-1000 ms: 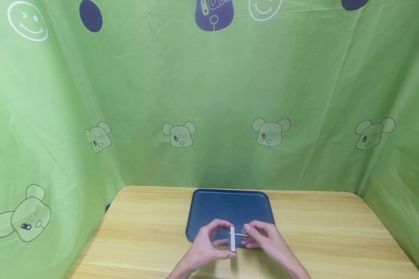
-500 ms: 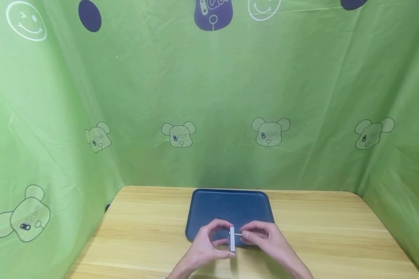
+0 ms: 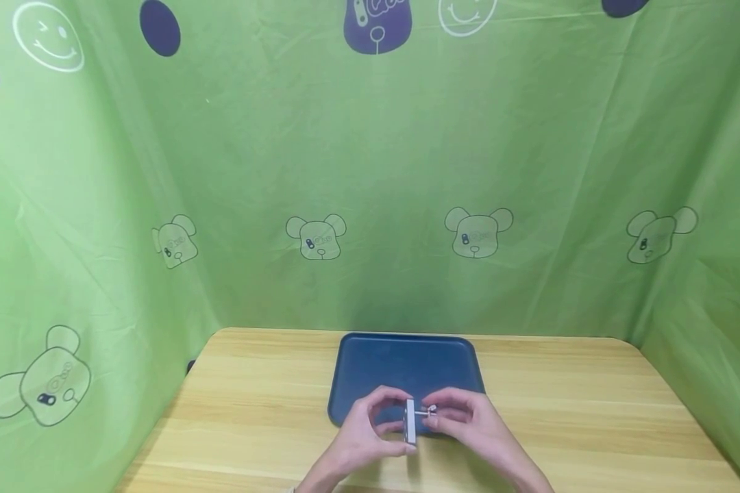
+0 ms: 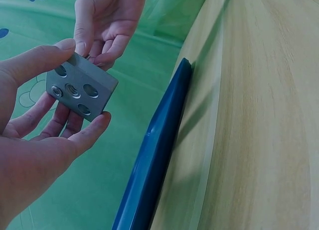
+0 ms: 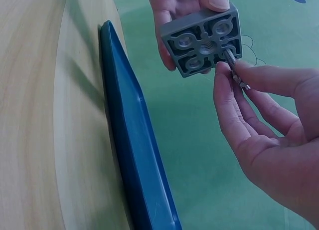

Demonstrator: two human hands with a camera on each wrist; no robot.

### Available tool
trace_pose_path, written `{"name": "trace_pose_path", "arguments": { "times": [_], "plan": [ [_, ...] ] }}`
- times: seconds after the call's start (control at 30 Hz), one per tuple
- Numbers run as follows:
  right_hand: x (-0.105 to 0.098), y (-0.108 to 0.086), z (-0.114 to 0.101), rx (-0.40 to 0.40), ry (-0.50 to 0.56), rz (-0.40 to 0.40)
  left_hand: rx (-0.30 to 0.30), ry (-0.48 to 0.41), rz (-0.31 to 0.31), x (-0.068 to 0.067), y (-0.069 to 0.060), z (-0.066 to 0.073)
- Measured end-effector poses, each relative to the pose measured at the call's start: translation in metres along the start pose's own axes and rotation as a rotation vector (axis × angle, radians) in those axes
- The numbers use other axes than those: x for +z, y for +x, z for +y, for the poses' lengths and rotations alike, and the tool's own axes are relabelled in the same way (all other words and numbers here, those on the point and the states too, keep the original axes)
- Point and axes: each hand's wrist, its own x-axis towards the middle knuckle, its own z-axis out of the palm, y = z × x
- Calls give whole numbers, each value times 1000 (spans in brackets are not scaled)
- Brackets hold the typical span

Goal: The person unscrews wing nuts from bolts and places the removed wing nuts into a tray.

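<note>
My left hand point(image 3: 370, 428) grips a grey square block point(image 3: 410, 422) by its edges, upright above the near edge of the blue tray. In the left wrist view the block point(image 4: 82, 86) shows several round holes, one corner hole filled by a metal end. The right wrist view shows the block's ribbed side point(image 5: 204, 43), with a threaded bolt point(image 5: 230, 58) standing in a corner hole. My right hand point(image 5: 274, 120) has its thumb and fingers around the bolt's outer end, where a small metal piece point(image 5: 240, 84) shows.
A blue tray point(image 3: 407, 363) lies on the wooden table point(image 3: 580, 411), behind and below the hands. Green cloth point(image 3: 395, 157) with printed bear heads hangs at the back and both sides.
The right fingers have shifted around the bolt's outer end, uncovering the metal piece that they hid half a second ago. My left hand and the block have hardly moved.
</note>
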Motion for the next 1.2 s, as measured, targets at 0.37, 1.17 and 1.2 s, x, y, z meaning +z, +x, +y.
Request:
{"name": "trace_pose_path", "arguments": {
  "times": [0.37,1.17,1.2],
  "plan": [
    [-1,1,1,-24,22,-9,-4,5,7,0,0,0],
    [4,4,2,91,165,59,0,14,4,0,0,1],
    [4,4,2,90,164,56,0,12,3,0,0,1]
  ]
}}
